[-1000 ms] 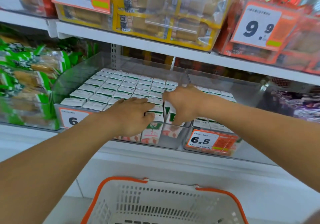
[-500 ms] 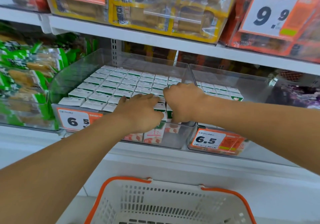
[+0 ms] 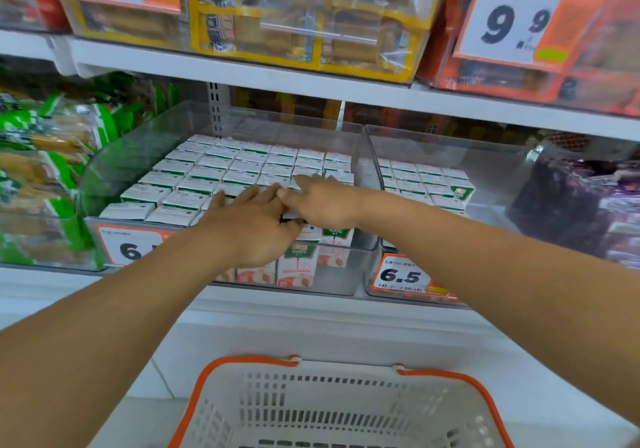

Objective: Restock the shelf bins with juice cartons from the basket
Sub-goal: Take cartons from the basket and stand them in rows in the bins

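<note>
Small white juice cartons [image 3: 221, 167] with green trim stand packed in rows in a clear shelf bin [image 3: 360, 156]. My left hand [image 3: 249, 226] lies flat with straight fingers on the tops of the front cartons. My right hand [image 3: 322, 201] lies beside it, fingers stretched left and touching the left hand's fingertips over the carton tops. A second clear bin [image 3: 498, 177] to the right holds more of the same cartons [image 3: 426, 184]. The white basket with orange rim [image 3: 346, 409] sits below; no cartons show in its visible part.
Price tags reading 6.5 [image 3: 401, 276] hang on both bin fronts. Green snack packs [image 3: 41, 177] fill the bin at left, purple packs [image 3: 585, 205] at right. The upper shelf [image 3: 311, 82] carries yellow and orange boxed goods just above the bins.
Both hands have flattened out: the fingers, curled over the front cartons before, now lie straight on the carton tops. The view has tilted slightly.
</note>
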